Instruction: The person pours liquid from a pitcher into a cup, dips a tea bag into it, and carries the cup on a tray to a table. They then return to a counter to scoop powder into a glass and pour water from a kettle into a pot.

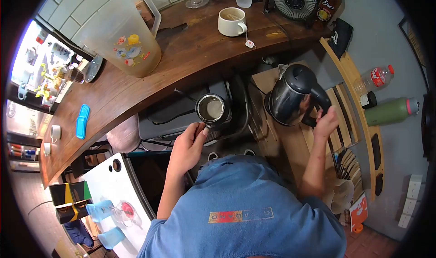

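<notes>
My right hand [326, 121] is wrapped round the handle of an electric kettle [288, 94] with a black lid and a shiny dark body. The kettle is over the wooden slatted surface to my right. With closed fingers, my left hand [188, 144] grips the near side of a dark mug [212, 109] with a steel rim. Its open top faces me, and a pale greyish inside shows. The mug is in front of my body, left of the kettle.
On the curved wooden counter [181, 58] stand a white cup [231, 22] with a tea bag tag, a flowered plastic pitcher [125, 42] and a small fan [295, 2]. A green bottle [393, 112] and a red-labelled plastic bottle [374, 78] are at right. A white fridge top [113, 185] is at left.
</notes>
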A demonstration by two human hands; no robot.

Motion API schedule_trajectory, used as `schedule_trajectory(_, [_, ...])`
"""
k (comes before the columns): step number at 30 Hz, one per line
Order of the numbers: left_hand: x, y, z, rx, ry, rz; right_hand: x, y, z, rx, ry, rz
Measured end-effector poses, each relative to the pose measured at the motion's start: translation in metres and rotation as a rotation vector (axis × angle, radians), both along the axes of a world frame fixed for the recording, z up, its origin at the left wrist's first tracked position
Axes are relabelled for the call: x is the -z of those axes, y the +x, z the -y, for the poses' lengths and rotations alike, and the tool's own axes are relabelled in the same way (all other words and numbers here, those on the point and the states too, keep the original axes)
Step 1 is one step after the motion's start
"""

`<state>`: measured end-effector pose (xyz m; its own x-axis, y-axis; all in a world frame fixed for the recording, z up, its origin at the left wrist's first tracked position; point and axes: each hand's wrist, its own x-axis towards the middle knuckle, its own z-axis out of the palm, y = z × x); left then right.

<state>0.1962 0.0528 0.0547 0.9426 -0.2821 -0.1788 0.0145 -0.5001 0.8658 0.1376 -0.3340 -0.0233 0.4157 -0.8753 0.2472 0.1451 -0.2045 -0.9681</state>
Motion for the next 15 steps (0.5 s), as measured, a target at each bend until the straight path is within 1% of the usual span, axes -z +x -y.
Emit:
schedule_trajectory(1, [0.001,0.002,0.0,0.015,0.001,0.011,-0.022,-0.005,-0.004,-0.024,0.051,-0.043])
schedule_trajectory(2, [0.002,0.006,0.0,0.029,0.0,0.024,-0.042,-0.007,-0.007,-0.018,0.04,-0.055])
schedule_trajectory(4, [0.004,0.011,0.0,0.06,-0.013,0.035,-0.073,-0.013,-0.015,-0.056,-0.04,-0.164])
schedule_trajectory(6, [0.007,0.012,0.002,0.094,-0.038,0.101,-0.098,-0.02,-0.014,-0.092,-0.007,-0.191])
schedule_trajectory(7, [0.005,0.013,0.002,0.093,-0.044,0.081,-0.107,-0.023,-0.015,-0.127,0.036,-0.198])
schedule_trajectory(8, [0.001,0.014,0.003,0.112,-0.029,0.077,-0.114,-0.025,-0.019,-0.19,0.014,-0.197])
schedule_trajectory(9, [0.0,0.016,0.004,0.129,-0.017,0.076,-0.122,-0.026,-0.023,-0.193,0.01,-0.212])
schedule_trajectory(11, [0.004,0.018,0.007,0.129,-0.018,0.093,-0.136,-0.027,-0.034,-0.277,-0.008,-0.217])
schedule_trajectory(13, [0.006,0.021,0.011,0.187,-0.006,0.224,-0.145,-0.026,-0.04,-0.276,-0.042,-0.253])
schedule_trajectory(15, [0.003,0.024,0.013,0.203,0.013,0.227,-0.151,-0.026,-0.042,-0.377,-0.087,-0.297])
